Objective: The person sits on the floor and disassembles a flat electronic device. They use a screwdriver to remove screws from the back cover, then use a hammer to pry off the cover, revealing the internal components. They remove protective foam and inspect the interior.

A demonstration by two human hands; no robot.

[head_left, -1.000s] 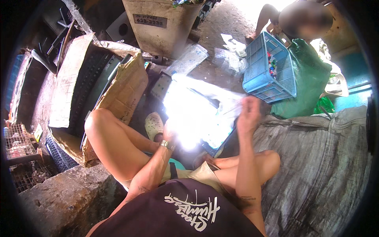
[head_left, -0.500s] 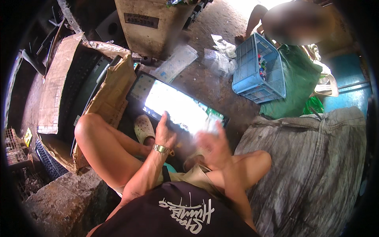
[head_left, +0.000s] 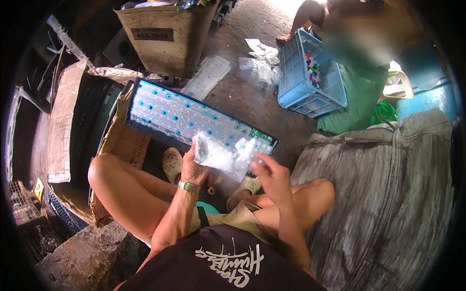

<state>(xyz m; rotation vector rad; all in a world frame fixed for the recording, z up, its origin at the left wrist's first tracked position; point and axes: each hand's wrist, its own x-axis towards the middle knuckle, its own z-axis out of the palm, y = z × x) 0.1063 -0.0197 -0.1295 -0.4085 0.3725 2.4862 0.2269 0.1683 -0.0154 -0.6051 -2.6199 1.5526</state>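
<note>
An opened keyboard (head_left: 170,115) lies tilted in front of me, its black shell showing a clear circuit film with blue spots and a small green circuit board (head_left: 260,135) at the right end. My left hand (head_left: 194,167) grips its near edge, thumb on top. Against that thumb rests a crumpled, whitish, soft sheet (head_left: 216,155), bunched over the keyboard's near right part and hanging past its edge. At the sheet's right end is my right hand (head_left: 274,178), index finger stretched out and fingers apart. Whether a fingertip touches the sheet is hard to see.
To the left, a cardboard box (head_left: 68,126) holds black keyboards. A clear film (head_left: 208,76) and crumpled white sheets (head_left: 262,63) lie on the floor beyond. A blue crate (head_left: 310,102) with colourful bits stands near another person. A grey sack (head_left: 374,194) fills the right; a bin (head_left: 165,39) stands at the back.
The glare has left the keyboard, so its circuit film now shows. The white sheet is bunched more plainly by my left thumb. My right hand, blurred before, has shifted slightly right.
</note>
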